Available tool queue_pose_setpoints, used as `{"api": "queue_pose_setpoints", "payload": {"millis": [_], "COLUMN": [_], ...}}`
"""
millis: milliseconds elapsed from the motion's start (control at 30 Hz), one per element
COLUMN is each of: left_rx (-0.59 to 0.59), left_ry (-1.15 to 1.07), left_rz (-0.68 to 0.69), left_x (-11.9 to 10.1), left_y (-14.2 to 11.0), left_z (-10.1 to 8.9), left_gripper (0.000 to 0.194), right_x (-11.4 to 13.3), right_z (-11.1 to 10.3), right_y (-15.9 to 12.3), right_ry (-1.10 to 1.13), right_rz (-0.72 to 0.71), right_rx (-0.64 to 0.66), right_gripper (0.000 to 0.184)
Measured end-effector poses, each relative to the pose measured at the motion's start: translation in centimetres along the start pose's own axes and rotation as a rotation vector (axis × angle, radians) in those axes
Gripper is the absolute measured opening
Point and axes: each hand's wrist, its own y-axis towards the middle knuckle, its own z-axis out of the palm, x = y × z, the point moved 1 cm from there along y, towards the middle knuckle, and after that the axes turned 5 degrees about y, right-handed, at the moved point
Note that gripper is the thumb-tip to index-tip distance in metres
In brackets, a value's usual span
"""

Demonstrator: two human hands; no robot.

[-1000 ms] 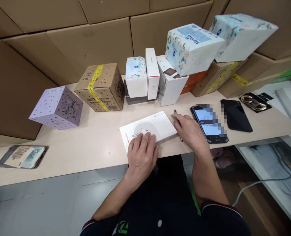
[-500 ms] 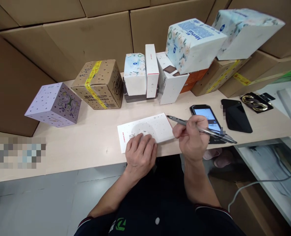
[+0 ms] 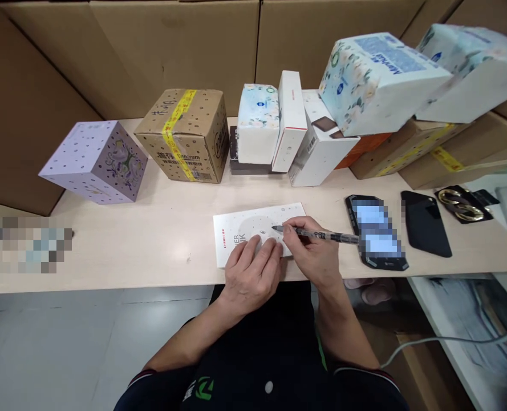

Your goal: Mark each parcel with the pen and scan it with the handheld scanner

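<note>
A flat white box with small specks and red lettering lies on the table near its front edge. My left hand rests on the box's lower part, fingers stretched out over its top face. A pen is pinched in my right hand, which lies at the box's right end. The pen's tip is over the box's top face, just right of my left fingertips; whether it touches cannot be made out.
Right of my hands lie a rugged phone with a lit screen, a black phone-shaped slab and gold rings on a black card. Behind stand a lilac box, a taped carton and tissue packs.
My right hand has brought the pen left and down over the white box. My left hand stays on the box. The view has shifted, moving most things right in the picture.
</note>
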Motion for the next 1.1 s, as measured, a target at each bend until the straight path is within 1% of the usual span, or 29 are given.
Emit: {"api": "queue_pose_setpoints", "payload": {"millis": [200,400,633,1000,1067,1100], "left_rx": [-0.017,-0.011,-0.016,-0.014,-0.018,-0.019], "left_ry": [-0.006,-0.009,-0.007,0.0,-0.001,-0.001], "left_rz": [-0.004,-0.005,-0.007,-0.002,-0.003,-0.003], "left_x": [0.08,0.13,0.03,0.07,0.07,0.08], "left_y": [0.08,0.25,0.21,0.13,0.09,0.07], "left_z": [0.0,-0.01,-0.11,0.12,0.15,0.16], "left_gripper": [0.03,0.03,0.03,0.03,0.03,0.031], "right_x": [-0.18,-0.01,-0.19,-0.13,-0.27,-0.4], "right_z": [0.3,0.23,0.2,0.11,0.25,0.28], "right_y": [-0.03,0.13,-0.03,0.2,-0.03,-0.19], "right_ry": [-0.018,-0.033,-0.037,-0.024,0.004,0.038], "right_rz": [-0.045,-0.064,-0.037,-0.044,-0.028,-0.014], "right_rx": [-0.013,0.015,0.007,0.055,0.037,0.006], "right_gripper": [0.007,0.009,0.009,0.011,0.01,0.009]}}
